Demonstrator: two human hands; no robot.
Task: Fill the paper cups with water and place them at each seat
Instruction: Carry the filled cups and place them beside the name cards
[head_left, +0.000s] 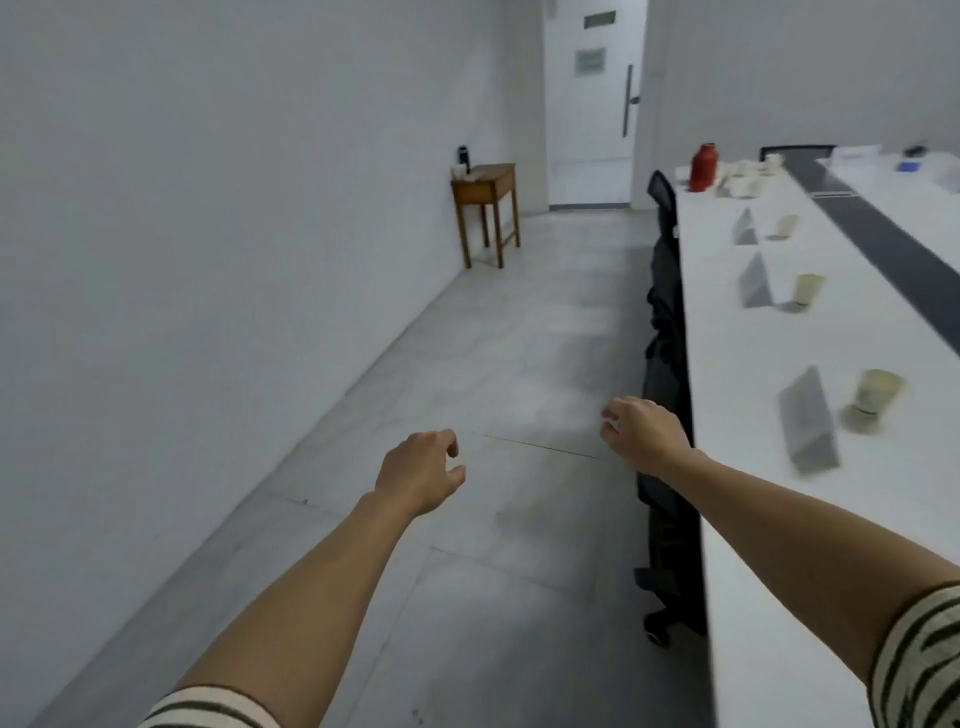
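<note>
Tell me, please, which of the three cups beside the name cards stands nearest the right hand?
The lowest cup in view, level with the right hand; the middle cup and the far cup stand farther along the table.

Narrow white room with a grey floor (467, 364).
White door (592, 104) at the far end, small wooden table (485, 189) against the left wall (208, 208), black chairs (667, 364) along a long white counter (753, 519) at right.

Short cream sleeves (919, 660) with dark irregular stripes on both arms, forearms (291, 597) bare
</note>
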